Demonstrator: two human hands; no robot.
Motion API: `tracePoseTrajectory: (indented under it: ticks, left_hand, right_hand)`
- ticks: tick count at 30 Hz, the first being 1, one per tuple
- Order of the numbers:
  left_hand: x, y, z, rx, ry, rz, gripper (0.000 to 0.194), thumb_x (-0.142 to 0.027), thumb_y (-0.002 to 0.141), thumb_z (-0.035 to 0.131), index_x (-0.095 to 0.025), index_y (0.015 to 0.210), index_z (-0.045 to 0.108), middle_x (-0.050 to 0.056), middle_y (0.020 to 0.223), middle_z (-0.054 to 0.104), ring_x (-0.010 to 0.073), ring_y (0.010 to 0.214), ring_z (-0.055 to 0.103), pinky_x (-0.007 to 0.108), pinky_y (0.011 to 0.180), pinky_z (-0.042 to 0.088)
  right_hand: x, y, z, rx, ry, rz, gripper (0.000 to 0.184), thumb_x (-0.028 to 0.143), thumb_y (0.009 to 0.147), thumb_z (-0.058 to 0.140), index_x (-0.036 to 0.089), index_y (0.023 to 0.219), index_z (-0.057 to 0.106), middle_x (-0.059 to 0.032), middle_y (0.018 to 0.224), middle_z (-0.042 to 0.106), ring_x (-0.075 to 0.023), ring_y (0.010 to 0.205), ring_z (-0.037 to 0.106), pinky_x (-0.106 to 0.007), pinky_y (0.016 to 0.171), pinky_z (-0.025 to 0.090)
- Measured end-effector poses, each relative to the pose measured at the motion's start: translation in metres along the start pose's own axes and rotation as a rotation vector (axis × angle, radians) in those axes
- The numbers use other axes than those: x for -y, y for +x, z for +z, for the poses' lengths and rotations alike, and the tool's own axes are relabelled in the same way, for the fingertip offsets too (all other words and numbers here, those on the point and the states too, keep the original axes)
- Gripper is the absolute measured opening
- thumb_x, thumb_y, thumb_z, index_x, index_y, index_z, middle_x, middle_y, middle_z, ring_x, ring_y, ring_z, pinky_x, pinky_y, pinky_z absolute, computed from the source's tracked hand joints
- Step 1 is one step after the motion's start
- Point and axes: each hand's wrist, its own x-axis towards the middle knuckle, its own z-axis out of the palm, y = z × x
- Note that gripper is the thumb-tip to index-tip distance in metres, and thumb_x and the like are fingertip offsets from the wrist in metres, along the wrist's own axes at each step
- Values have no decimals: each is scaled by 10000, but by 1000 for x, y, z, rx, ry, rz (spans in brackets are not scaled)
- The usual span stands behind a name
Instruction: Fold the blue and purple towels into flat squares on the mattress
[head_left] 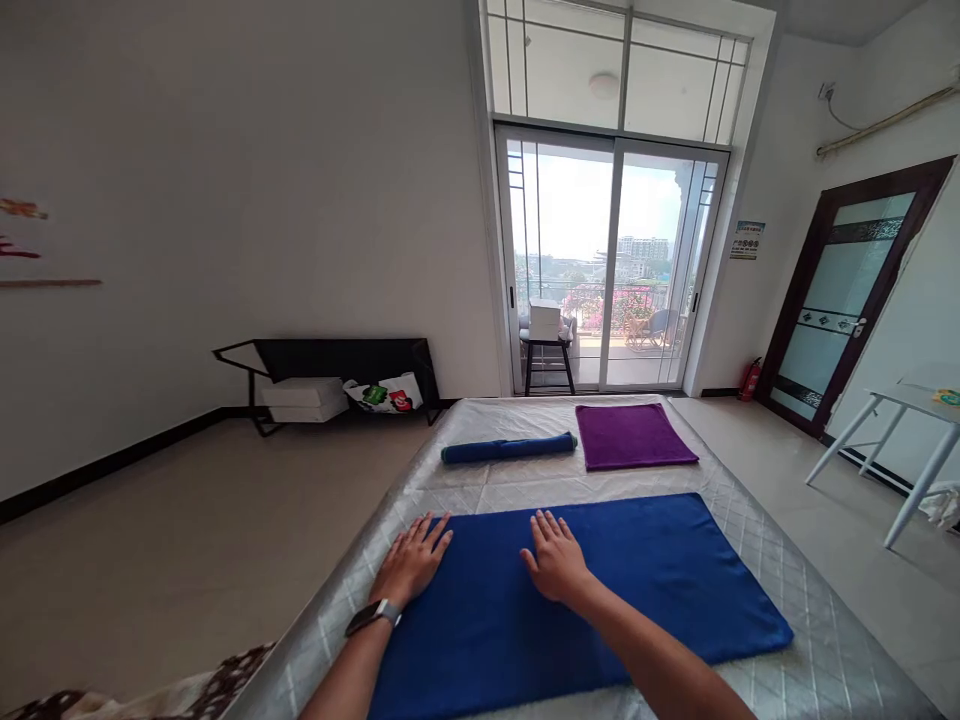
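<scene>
A blue towel (pixel 495 620) lies spread out on the silvery quilted bed cover (pixel 525 492). My left hand (pixel 412 560), with a watch on its wrist, rests palm down at the towel's left edge, fingers stretched and apart. Near the middle of the towel's far half, my right hand (pixel 555 560) lies flat with its thumb held out. Neither hand grips anything. Beyond the spread towel is a blue rolled-up towel (pixel 510 449), and to its right a purple towel (pixel 636 436) lies flat.
Against the left wall stands a low black bench-like frame (pixel 341 355) with white boxes (pixel 304 398) and a printed bag (pixel 384 394). A stool (pixel 547 352) stands by the sliding glass door (pixel 611 260). A white table (pixel 911 400) and a fire extinguisher (pixel 749 380) are at right.
</scene>
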Motion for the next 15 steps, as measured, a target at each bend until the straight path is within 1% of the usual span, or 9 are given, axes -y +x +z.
tracePoseTrajectory:
  ticks: [1,2,3,5,8,10,12,14,15]
  left_hand:
    - [-1,0,-2,7,7,1,545,-375,984,323,-233,1508,375,124,1589,342,284,1467,301,518,1180,236]
    - [-1,0,-3,14,13,1,544,-380,985,323,-236,1507,377,124,1589,341,283,1465,306,518,1177,243]
    - [-2,0,-5,20,16,2,543,-384,985,326,-240,1505,382,122,1588,341,283,1463,311,519,1174,252]
    - [-2,0,-7,23,16,4,539,-384,983,329,-248,1501,390,116,1585,349,284,1458,322,519,1165,271]
    - [-5,-2,-11,23,10,-4,543,-390,987,318,-243,1505,382,122,1581,353,289,1456,324,521,1162,278]
    - [-8,-3,-14,26,7,-22,552,-397,993,301,-228,1514,362,132,1585,342,289,1462,311,517,1168,265]
    - [-12,-4,-17,33,0,-44,553,-391,999,288,-220,1522,342,135,1587,338,289,1462,310,517,1172,254]
    - [-14,-5,-19,34,-11,-46,552,-377,1000,293,-207,1523,344,137,1584,342,302,1459,312,521,1171,254]
    - [-14,-5,-20,32,-18,-44,552,-373,1000,296,-200,1521,351,140,1582,347,310,1458,311,524,1169,256]
  right_hand:
    - [7,2,6,23,27,-7,653,474,993,268,113,1536,305,-118,1588,310,-223,1486,242,-407,1208,195]
    - [8,3,8,40,43,3,662,486,994,261,109,1537,300,-123,1591,300,-227,1488,233,-412,1210,186]
    - [3,2,7,53,49,20,668,490,994,253,105,1538,295,-127,1594,290,-229,1492,221,-415,1212,174]
    - [-22,-6,-3,69,36,76,670,487,995,235,105,1542,282,-125,1598,277,-225,1498,200,-419,1216,151]
    - [-86,-29,-33,81,-31,235,668,482,992,215,112,1546,276,-107,1602,274,-211,1501,188,-407,1215,138]
    - [-137,-48,-58,72,-101,384,667,468,988,219,105,1544,280,-105,1603,280,-207,1500,191,-396,1213,137]
    - [-185,-68,-79,30,-166,539,657,426,986,213,76,1537,286,-120,1603,280,-213,1498,199,-404,1210,150]
    - [-221,-84,-93,-5,-201,650,647,391,986,196,57,1533,287,-132,1608,266,-217,1494,213,-402,1205,164]
    - [-234,-90,-97,-12,-204,673,646,382,986,189,53,1534,283,-133,1609,262,-214,1493,218,-395,1204,165]
